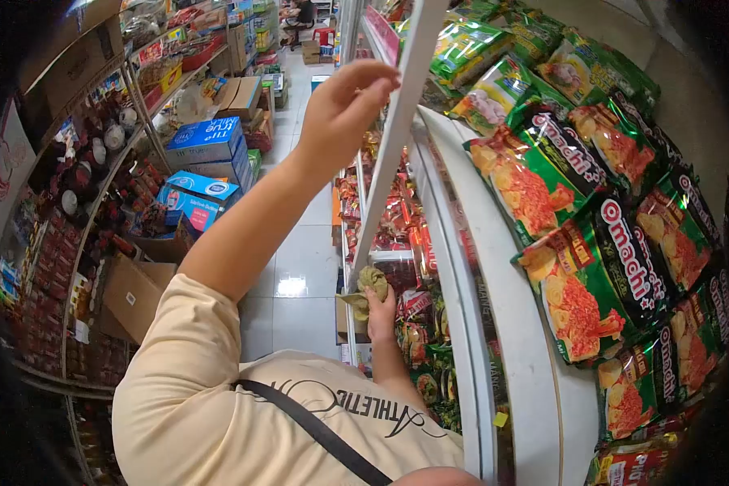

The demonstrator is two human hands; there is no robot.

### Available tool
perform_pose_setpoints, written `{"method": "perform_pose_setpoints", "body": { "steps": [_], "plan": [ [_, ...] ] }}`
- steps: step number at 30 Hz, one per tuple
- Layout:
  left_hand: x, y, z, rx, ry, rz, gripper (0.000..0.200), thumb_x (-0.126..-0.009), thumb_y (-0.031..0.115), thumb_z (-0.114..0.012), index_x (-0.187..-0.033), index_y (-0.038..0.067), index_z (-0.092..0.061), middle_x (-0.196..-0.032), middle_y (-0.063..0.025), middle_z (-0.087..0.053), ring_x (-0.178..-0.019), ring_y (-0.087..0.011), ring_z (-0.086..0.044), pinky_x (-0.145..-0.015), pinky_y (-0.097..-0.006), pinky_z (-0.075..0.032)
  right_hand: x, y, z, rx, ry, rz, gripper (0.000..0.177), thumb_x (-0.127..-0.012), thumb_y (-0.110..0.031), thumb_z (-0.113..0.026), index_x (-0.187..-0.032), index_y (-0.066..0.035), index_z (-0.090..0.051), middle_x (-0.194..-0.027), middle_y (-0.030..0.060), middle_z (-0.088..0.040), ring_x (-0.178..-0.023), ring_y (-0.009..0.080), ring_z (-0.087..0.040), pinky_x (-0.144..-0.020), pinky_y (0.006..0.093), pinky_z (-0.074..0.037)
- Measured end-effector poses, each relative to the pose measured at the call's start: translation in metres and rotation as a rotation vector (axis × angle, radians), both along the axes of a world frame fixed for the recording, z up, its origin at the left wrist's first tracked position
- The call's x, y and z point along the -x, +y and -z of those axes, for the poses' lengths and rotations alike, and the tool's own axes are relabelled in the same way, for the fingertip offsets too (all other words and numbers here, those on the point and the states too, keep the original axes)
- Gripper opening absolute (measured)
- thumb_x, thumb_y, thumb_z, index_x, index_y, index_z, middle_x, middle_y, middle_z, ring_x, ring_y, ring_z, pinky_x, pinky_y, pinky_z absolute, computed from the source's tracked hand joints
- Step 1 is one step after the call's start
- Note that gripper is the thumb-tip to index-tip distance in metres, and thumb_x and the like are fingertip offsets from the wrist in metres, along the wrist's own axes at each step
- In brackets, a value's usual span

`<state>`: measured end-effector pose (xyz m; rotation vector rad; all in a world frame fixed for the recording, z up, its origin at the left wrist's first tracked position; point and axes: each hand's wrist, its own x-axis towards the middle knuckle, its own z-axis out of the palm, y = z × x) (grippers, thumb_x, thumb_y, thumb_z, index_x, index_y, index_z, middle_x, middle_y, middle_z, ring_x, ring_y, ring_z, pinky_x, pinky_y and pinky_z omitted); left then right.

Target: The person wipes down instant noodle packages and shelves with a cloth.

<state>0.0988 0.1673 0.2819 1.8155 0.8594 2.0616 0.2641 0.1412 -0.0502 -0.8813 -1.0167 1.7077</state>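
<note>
My left hand (348, 105) is raised on the outstretched arm. Its bent fingers close at the edge of a slanting white shelf post (394, 150), near the upper part. Lower down, my right hand (380, 314) grips a crumpled olive-green cloth (373, 283) against the bottom end of that post. Part of the right hand's fingers is hidden by the cloth. Right of the post, red and green packets (413, 336) fill the lower shelves.
Omachi noodle packs (599, 279) lie in rows on the white top shelf (535, 324) at right. Across the tiled aisle (296, 259) stand blue cartons (206, 142), an open cardboard box (134, 292) and stocked racks. A person (302, 16) sits far down the aisle.
</note>
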Motion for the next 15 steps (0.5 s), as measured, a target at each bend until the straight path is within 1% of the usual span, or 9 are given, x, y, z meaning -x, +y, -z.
{"method": "perform_pose_setpoints", "body": {
  "steps": [3,5,6,9,10,12,13,14,15],
  "plan": [
    [0.026,0.029,-0.006,0.023,-0.173,-0.020,0.025,-0.086,0.016,-0.051,-0.109,0.005,-0.052,-0.100,-0.0076,-0.058,-0.093,-0.0138,-0.054,-0.078,-0.0281,-0.043,-0.001,0.002,0.005,0.084,0.111,0.001,0.041,-0.079,-0.009,-0.061,-0.116,-0.003,-0.046,-0.104,0.0081,-0.055,-0.091,0.0183,-0.056,-0.077,0.0295,-0.046],
    [0.047,0.064,-0.002,0.127,-0.224,-0.039,0.028,-0.085,0.019,-0.054,-0.110,0.005,-0.051,-0.101,-0.0076,-0.057,-0.093,-0.0145,-0.054,-0.077,-0.0286,-0.043,-0.009,0.001,-0.001,0.096,0.138,-0.030,0.042,-0.079,-0.010,-0.060,-0.118,-0.004,-0.045,-0.107,0.0087,-0.055,-0.092,0.0196,-0.056,-0.077,0.0302,-0.047],
    [0.052,0.079,-0.002,0.180,-0.250,-0.042,0.030,-0.085,0.020,-0.055,-0.111,0.005,-0.051,-0.101,-0.0076,-0.057,-0.092,-0.0148,-0.054,-0.077,-0.0288,-0.043,-0.009,0.002,-0.006,0.231,0.158,-0.021,0.043,-0.080,-0.011,-0.060,-0.120,-0.005,-0.044,-0.109,0.0091,-0.054,-0.097,0.0204,-0.055,-0.078,0.0313,-0.047],
    [0.055,0.110,-0.011,0.272,0.048,-0.252,0.038,-0.081,0.024,-0.060,-0.110,0.002,-0.050,-0.101,-0.0096,-0.057,-0.093,-0.0180,-0.055,-0.076,-0.0305,-0.044,-0.006,0.002,0.011,0.314,0.141,0.015,0.043,-0.080,-0.012,-0.059,-0.121,-0.007,-0.044,-0.111,0.0081,-0.053,-0.100,0.0200,-0.053,-0.079,0.0327,-0.047],
    [0.055,0.122,-0.013,0.208,0.181,-0.223,0.043,-0.078,0.026,-0.062,-0.112,0.002,-0.049,-0.102,-0.0132,-0.056,-0.094,-0.0210,-0.055,-0.077,-0.0323,-0.045,-0.008,0.007,0.020,0.278,0.149,-0.029,0.044,-0.081,-0.012,-0.060,-0.122,-0.008,-0.044,-0.115,0.0077,-0.051,-0.103,0.0202,-0.051,-0.080,0.0339,-0.046],
    [0.054,0.154,-0.015,0.066,0.440,-0.169,0.052,-0.074,0.029,-0.065,-0.115,0.001,-0.048,-0.106,-0.0204,-0.055,-0.096,-0.0269,-0.055,-0.080,-0.0358,-0.045,-0.012,0.009,0.029,0.262,0.176,-0.004,0.037,-0.082,-0.011,-0.058,-0.118,-0.009,-0.047,-0.108,0.0062,-0.054,-0.094,0.0203,-0.056,-0.074,0.0341,-0.049],
    [0.048,0.167,-0.021,0.026,0.600,-0.255,0.060,-0.072,0.036,-0.067,-0.117,0.002,-0.048,-0.107,-0.0223,-0.054,-0.098,-0.0353,-0.053,-0.086,-0.0406,-0.041,-0.013,0.012,0.030,0.250,0.189,0.005,0.033,-0.083,-0.010,-0.056,-0.116,-0.009,-0.048,-0.105,0.0054,-0.056,-0.089,0.0203,-0.058,-0.071,0.0341,-0.050],
    [0.041,0.177,-0.021,-0.110,0.631,-0.314,0.059,-0.073,0.038,-0.066,-0.116,0.002,-0.049,-0.106,-0.0221,-0.054,-0.097,-0.0363,-0.053,-0.086,-0.0407,-0.041,-0.014,0.015,0.043,0.228,0.162,0.048,0.034,-0.083,-0.011,-0.056,-0.116,-0.009,-0.048,-0.104,0.0055,-0.056,-0.089,0.0207,-0.058,-0.072,0.0350,-0.050],
    [0.030,0.172,-0.023,-0.244,0.663,-0.374,0.058,-0.073,0.040,-0.064,-0.115,0.002,-0.050,-0.105,-0.0220,-0.054,-0.095,-0.0373,-0.053,-0.085,-0.0408,-0.041,-0.019,0.016,0.059,0.095,-0.006,0.058,0.039,-0.081,-0.012,-0.059,-0.119,-0.010,-0.046,-0.109,0.0060,-0.054,-0.094,0.0219,-0.056,-0.075,0.0362,-0.049]
  ]
}}
